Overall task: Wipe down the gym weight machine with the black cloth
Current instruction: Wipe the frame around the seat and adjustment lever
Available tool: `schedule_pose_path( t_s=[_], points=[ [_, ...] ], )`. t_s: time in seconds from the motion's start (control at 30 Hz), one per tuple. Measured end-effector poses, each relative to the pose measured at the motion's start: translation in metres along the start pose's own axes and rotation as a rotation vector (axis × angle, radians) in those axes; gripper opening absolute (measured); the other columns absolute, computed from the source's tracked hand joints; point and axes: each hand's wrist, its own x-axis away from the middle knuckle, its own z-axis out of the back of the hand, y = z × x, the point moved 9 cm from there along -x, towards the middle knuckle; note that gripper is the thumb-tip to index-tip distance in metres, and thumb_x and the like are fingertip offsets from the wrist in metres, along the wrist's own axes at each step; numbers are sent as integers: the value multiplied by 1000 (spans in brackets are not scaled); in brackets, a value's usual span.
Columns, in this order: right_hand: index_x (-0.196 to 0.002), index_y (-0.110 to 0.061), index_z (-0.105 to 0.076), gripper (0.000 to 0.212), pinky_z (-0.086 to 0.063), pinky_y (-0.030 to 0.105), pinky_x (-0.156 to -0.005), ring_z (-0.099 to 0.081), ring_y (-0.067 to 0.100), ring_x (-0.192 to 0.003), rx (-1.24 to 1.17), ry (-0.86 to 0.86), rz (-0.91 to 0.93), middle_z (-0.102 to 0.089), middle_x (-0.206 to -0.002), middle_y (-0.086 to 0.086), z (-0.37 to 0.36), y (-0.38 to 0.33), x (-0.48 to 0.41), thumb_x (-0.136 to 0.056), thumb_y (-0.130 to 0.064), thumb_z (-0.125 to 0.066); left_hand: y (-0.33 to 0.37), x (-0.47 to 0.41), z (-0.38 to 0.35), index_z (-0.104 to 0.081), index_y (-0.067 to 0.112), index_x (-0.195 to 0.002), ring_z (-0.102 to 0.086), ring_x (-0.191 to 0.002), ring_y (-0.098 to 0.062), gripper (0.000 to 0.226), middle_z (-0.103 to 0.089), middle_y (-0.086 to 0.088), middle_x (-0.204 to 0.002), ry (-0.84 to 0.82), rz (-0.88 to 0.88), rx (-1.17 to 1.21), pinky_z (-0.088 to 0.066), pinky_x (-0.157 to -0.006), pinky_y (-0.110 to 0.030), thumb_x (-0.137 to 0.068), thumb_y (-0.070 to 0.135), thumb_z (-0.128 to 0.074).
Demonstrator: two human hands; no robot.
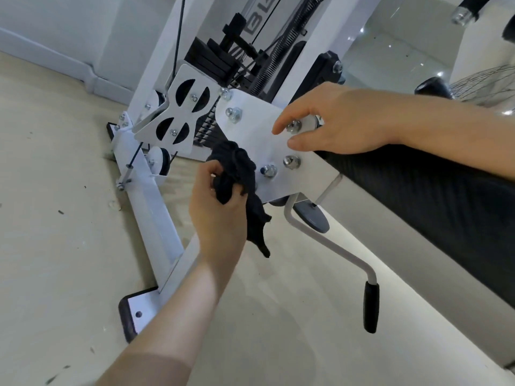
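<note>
The white gym weight machine fills the middle of the head view, with a flat white bracket plate (257,126) studded with bolts. My left hand (218,204) is shut on a bunched black cloth (239,171), which presses against the plate's lower left edge while a tail hangs down. My right hand (331,118) rests on the plate's right side, fingers spread around a bolt, holding nothing. A black padded seat (434,190) runs off to the right under my right forearm.
A white base rail (150,201) with a black end cap (128,316) lies on the pale floor. A white lever with a black grip (370,307) hangs below the seat. Pulley plates (178,118), cables and the black weight stack (214,62) stand behind.
</note>
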Motion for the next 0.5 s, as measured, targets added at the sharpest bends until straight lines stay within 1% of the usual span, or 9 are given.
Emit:
schedule_pose_path(
  t_s=[0.07,0.13,0.2,0.23,0.27,0.3,0.37,0.43,0.5],
  points=[
    [-122,-47,-58,31,-31,34,-110,-36,14,-134,6,4,5,-46,-143,-5,0,1,-1,-92,-42,-55,9,19,-11,-48,40,-80,-52,-69,-16,34,-52,12,-78,-44,-85,-78,-46,-63,-35,-74,9,-61],
    [-120,-47,-59,29,-32,40,-112,-37,14,-134,13,6,4,-47,-143,-4,-1,1,-3,-91,-44,-56,20,47,-30,-52,35,-81,-50,-72,-9,33,-49,11,-84,-159,-196,-192,-43,-64,-25,-69,7,-63],
    [-117,-46,-61,27,-34,42,-111,-39,14,-132,9,8,1,-49,-140,-4,-1,2,-3,-90,-45,-57,27,71,-48,-55,31,-86,-45,-74,-8,30,-50,11,-87,-306,-317,-291,-40,-60,-21,-69,8,-63],
    [-115,-46,-62,26,-35,42,-111,-41,14,-130,2,6,-1,-51,-138,-4,-2,2,-4,-90,-45,-57,24,76,-51,-57,30,-86,-45,-75,-8,28,-52,9,-88,-353,-343,-316,-40,-60,-20,-69,8,-63],
    [-114,-45,-62,25,-36,42,-110,-43,14,-128,0,3,-1,-52,-136,-4,-2,3,-4,-90,-45,-57,17,72,-48,-59,28,-85,-46,-76,-8,28,-53,9,-89,-355,-319,-311,-42,-62,-20,-69,5,-62],
    [-114,-44,-63,25,-36,42,-110,-44,15,-128,2,0,-2,-52,-136,-4,-2,2,-3,-90,-45,-57,7,64,-40,-59,26,-83,-48,-78,-6,30,-54,10,-89,-317,-249,-292,-42,-65,-19,-70,0,-62],
    [-115,-41,-64,24,-36,38,-109,-44,16,-127,8,1,-3,-51,-138,-4,-2,1,-1,-92,-42,-57,-8,54,-35,-61,24,-87,-51,-83,-3,34,-54,12,-98,-272,-157,-327,-39,-70,-14,-71,-6,-61],
    [-115,-40,-64,23,-36,32,-105,-44,15,-128,2,3,-10,-48,-141,-5,-1,0,-1,-93,-41,-57,-7,70,-54,-68,19,-96,-58,-86,-15,32,-56,5,-113,-377,-247,-439,-44,-74,-21,-73,-3,-66],
    [-116,-39,-64,23,-34,31,-105,-44,14,-129,-6,1,-19,-46,-144,-6,-2,-2,1,-94,-40,-58,0,103,-83,-71,15,-93,-63,-72,-27,32,-61,-5,-113,-532,-424,-474,-53,-64,-31,-66,-2,-73]
  ],
)
